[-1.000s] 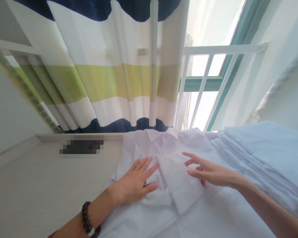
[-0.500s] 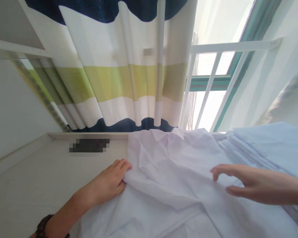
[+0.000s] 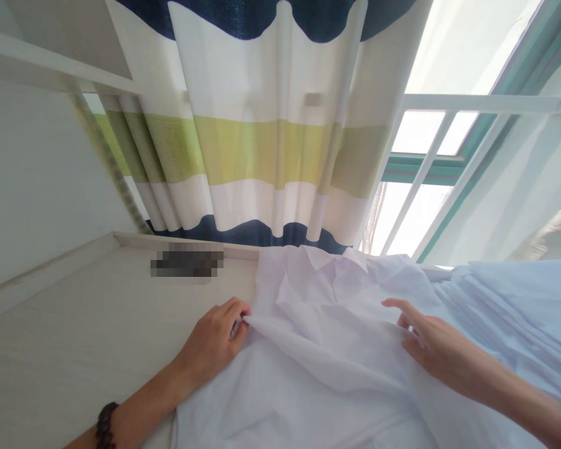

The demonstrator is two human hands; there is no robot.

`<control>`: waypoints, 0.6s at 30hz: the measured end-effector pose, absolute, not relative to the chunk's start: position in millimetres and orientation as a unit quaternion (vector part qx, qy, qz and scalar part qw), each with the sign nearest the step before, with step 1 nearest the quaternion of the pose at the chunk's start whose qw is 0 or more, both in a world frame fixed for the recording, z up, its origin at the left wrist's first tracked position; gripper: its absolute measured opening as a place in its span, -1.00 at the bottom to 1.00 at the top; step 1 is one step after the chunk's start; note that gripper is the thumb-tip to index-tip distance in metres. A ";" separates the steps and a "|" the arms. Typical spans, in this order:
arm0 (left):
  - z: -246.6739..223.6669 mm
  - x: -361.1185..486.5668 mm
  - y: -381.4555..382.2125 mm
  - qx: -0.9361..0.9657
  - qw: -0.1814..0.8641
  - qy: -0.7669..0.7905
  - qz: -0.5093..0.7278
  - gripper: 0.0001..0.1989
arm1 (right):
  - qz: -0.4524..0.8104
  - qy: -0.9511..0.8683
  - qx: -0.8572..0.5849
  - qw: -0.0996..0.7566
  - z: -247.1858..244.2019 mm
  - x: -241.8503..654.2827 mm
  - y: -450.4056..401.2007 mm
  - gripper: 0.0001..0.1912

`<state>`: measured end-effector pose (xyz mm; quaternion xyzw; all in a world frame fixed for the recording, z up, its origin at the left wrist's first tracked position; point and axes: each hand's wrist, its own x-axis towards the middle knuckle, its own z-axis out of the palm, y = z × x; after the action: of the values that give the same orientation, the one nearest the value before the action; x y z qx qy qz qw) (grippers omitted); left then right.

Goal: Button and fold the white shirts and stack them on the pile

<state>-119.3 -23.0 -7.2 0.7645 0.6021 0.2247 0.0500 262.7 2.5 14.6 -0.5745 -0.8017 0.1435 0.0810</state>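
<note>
A white collared shirt [image 3: 336, 355] lies spread before me, rumpled, with its collar at the far end. On its left edge, my left hand [image 3: 219, 337] pinches the fabric between thumb and fingers, pulling up a crease that runs to the right. Across the shirt, my right hand [image 3: 425, 343] has its thumb and curled fingers closed on a bit of the cloth, while the index finger points out to the left. Part of that grip is hidden behind the fingers. Folded pale-blue cloth [image 3: 528, 299] lies in a stack beyond my right hand.
A blurred dark object [image 3: 187, 262] sits near the back edge of the white surface [image 3: 98, 337]. Behind hangs a striped curtain [image 3: 262, 149]. White railing bars [image 3: 421, 181] stand before the window at right, and a white panel [image 3: 47, 168] rises at left.
My right hand has moved left and closed onto the shirt from an open, hovering pose. The left hand now lifts a pinch of the edge. The view has shifted slightly left.
</note>
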 end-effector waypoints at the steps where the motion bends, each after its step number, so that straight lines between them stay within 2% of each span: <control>1: -7.8 -120.7 -21.9 0.762 0.025 0.612 0.212 -0.86 | 0.153 -0.796 -0.579 0.090 16.1 264.5 5.6 -0.53; 3: -9.2 -123.3 -20.3 0.757 -0.001 0.624 0.195 -0.86 | 0.159 -0.783 -0.591 0.110 18.2 265.3 9.9 -0.60; 5: -10.1 -124.7 -20.3 0.758 0.005 0.623 0.195 -0.84 | 0.138 -0.776 -0.600 0.138 17.6 262.5 9.9 -0.58; 8: -9.2 -124.0 -22.9 0.770 0.041 0.598 0.216 -0.77 | 0.092 -0.790 -0.587 0.151 11.6 256.9 2.0 -0.42; 11: -6.1 -122.6 -24.9 0.791 0.096 0.557 0.235 -0.79 | 0.072 -0.815 -0.566 0.102 2.2 258.2 -7.2 -0.29; 15: -4.2 -122.8 -22.1 0.788 0.121 0.555 0.235 -0.92 | 0.100 -0.816 -0.565 0.075 -5.5 275.7 -7.8 -0.41; 18: -4.9 -123.3 -19.5 0.773 0.105 0.583 0.227 -0.90 | 0.105 -0.798 -0.579 0.128 4.6 296.3 -1.4 -0.45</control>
<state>-123.3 -19.5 -4.9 0.7729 0.5831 0.2274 0.1049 296.3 -1.4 4.6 -0.5791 -0.7983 0.1045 0.1283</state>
